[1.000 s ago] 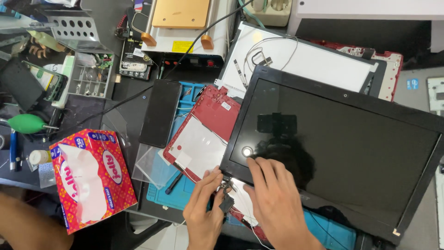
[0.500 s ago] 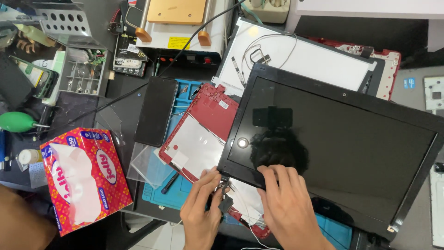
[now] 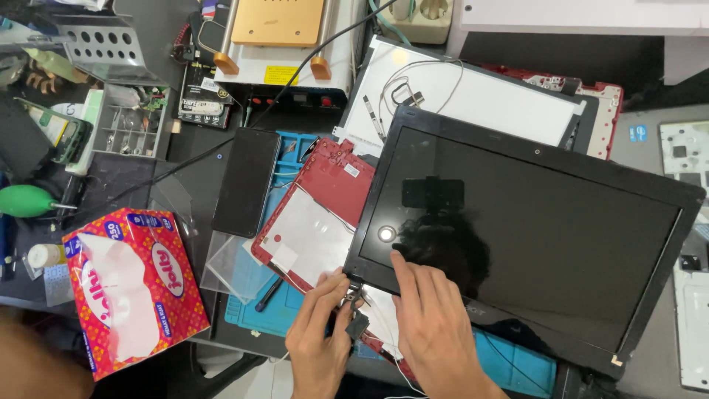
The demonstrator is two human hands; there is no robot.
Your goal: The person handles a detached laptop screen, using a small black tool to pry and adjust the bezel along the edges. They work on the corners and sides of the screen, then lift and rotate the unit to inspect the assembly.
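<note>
A black laptop screen panel (image 3: 517, 222) lies tilted across the bench, its near left corner over a red laptop lid shell (image 3: 325, 214). My left hand (image 3: 317, 336) pinches a small black hinge or cable part (image 3: 357, 310) at that corner of the panel. My right hand (image 3: 436, 325) rests flat on the panel's lower left edge, fingers spread on the glass and bezel. A blue repair mat (image 3: 273, 307) lies under the parts.
A red tissue box (image 3: 133, 288) stands at the left. A dark phone (image 3: 246, 181) lies beside the red shell. A white back panel with cables (image 3: 473, 96) sits behind the screen. A parts tray (image 3: 133, 122), a green air blower (image 3: 26, 201) and a heating plate (image 3: 277, 29) lie further back.
The view has shifted slightly. My left hand has closed in on the small part at the panel's corner; my right hand stays pressed on the panel's lower left edge.
</note>
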